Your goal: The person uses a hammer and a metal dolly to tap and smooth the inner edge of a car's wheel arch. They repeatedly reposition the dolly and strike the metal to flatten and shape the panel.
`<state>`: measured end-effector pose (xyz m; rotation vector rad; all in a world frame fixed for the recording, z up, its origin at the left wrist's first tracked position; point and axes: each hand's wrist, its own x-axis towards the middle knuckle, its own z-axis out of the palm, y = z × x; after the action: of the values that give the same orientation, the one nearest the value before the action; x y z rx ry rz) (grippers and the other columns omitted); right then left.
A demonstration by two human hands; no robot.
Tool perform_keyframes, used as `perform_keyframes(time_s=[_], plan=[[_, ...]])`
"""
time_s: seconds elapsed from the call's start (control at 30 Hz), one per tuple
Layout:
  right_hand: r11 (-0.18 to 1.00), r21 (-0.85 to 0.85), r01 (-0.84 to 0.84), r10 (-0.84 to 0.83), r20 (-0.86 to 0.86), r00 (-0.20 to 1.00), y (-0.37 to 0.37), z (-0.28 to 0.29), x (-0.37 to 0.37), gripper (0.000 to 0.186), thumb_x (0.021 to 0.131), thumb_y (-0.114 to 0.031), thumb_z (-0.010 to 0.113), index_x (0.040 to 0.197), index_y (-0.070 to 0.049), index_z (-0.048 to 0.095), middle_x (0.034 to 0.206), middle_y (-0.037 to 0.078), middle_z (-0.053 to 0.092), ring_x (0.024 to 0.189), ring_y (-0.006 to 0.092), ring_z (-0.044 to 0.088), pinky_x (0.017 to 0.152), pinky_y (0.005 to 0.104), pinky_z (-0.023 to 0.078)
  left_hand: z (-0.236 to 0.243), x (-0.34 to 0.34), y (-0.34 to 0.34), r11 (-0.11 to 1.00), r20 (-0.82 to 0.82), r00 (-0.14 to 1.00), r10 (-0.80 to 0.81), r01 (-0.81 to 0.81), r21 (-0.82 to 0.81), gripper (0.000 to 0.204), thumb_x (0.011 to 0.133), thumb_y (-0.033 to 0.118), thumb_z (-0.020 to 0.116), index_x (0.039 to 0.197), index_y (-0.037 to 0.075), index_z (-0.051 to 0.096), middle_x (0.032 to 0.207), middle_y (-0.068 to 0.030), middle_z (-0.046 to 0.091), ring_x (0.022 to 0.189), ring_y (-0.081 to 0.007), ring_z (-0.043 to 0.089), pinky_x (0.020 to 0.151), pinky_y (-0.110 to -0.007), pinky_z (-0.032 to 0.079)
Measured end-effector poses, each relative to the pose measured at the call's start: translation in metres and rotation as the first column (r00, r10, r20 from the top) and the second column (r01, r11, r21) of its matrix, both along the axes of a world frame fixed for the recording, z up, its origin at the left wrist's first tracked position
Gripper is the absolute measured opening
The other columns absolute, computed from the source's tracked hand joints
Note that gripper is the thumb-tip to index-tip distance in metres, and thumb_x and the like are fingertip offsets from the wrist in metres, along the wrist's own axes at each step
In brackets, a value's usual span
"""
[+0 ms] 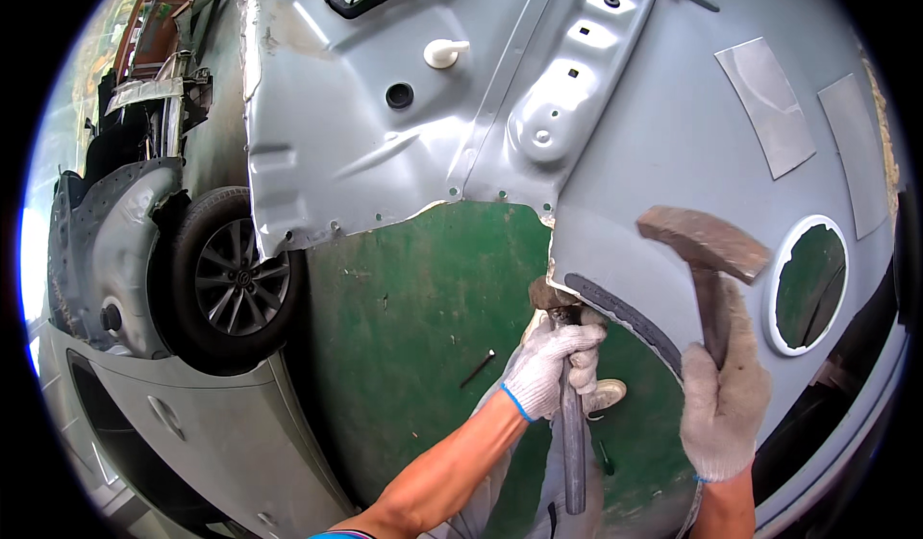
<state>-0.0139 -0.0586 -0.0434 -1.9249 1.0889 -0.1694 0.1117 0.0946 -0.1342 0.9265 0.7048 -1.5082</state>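
Note:
My left hand [553, 366], in a white knit glove, is closed round the upper handle of a hammer [574, 457]. That hammer's head meets the cut edge of a grey car body panel [625, 183], and its long handle hangs downward. My right hand [728, 400], also gloved, grips a second hammer [704, 241] with a rusty brown head, held over the panel to the right. Between the two hammers, a dark strip [625, 313] runs along the curved panel edge. Whether the right hammer touches the panel I cannot tell.
Two light patches [766, 106] and a white-rimmed round opening [810, 284] mark the panel's right side. A white plastic fitting [442, 53] stands out on its upper part. At left is a car with a wheel [240, 275]. A thin rod lies on the green floor [404, 347].

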Motion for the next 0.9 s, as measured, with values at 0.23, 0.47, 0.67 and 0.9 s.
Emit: perform_keyframes(time_s=[0.23, 0.47, 0.67, 0.9], plan=[[0.992, -0.019, -0.128, 0.123, -0.179, 0.976, 0.002, -0.001, 0.005, 0.057, 0.096, -0.02, 0.065, 0.144, 0.006, 0.053, 0.114, 0.024, 0.074, 0.098, 0.039, 0.074, 0.084, 0.0408, 0.059, 0.0, 0.008, 0.004, 0.999, -0.065, 0.997, 0.033, -0.031, 0.024, 0.011, 0.096, 0.014, 0.066, 0.097, 0.01, 0.056, 0.061, 0.0015, 0.044, 0.044, -0.0116, 0.039, 0.044, -0.03, 0.033], [0.939, -0.053, -0.34, 0.309, -0.306, 0.901, 0.001, 0.004, 0.014, 0.059, 0.094, -0.021, 0.067, 0.146, 0.002, 0.053, 0.099, 0.022, 0.074, 0.078, 0.0394, 0.072, 0.071, 0.0457, 0.056, 0.0, 0.01, 0.007, 1.0, 0.044, 0.999, -0.011, 0.01, 0.004, 0.011, 0.096, 0.015, 0.066, 0.096, 0.011, 0.055, 0.061, 0.0015, 0.044, 0.045, -0.0112, 0.038, 0.044, -0.03, 0.033], [0.994, 0.005, -0.109, 0.109, -0.02, 0.994, 0.01, 0.0, 0.015, 0.057, 0.092, -0.023, 0.069, 0.142, 0.003, 0.057, 0.094, 0.02, 0.074, 0.076, 0.0378, 0.073, 0.071, 0.0441, 0.058, -0.001, 0.018, 0.008, 1.0, 0.058, 0.998, -0.014, 0.013, 0.024, 0.011, 0.096, 0.014, 0.066, 0.096, 0.011, 0.055, 0.062, 0.0017, 0.043, 0.045, -0.0108, 0.038, 0.045, -0.03, 0.033], [0.989, -0.075, -0.128, 0.118, -0.121, 0.986, 0.007, 0.005, 0.012, 0.062, 0.099, -0.023, 0.061, 0.151, 0.007, 0.044, 0.113, 0.027, 0.071, 0.088, 0.044, 0.073, 0.079, 0.0443, 0.058, -0.007, 0.034, 0.004, 0.999, 0.025, 0.998, -0.052, 0.052, -0.007, 0.012, 0.096, 0.013, 0.064, 0.093, 0.01, 0.053, 0.062, 0.0015, 0.043, 0.045, -0.01, 0.035, 0.044, -0.03, 0.031]])
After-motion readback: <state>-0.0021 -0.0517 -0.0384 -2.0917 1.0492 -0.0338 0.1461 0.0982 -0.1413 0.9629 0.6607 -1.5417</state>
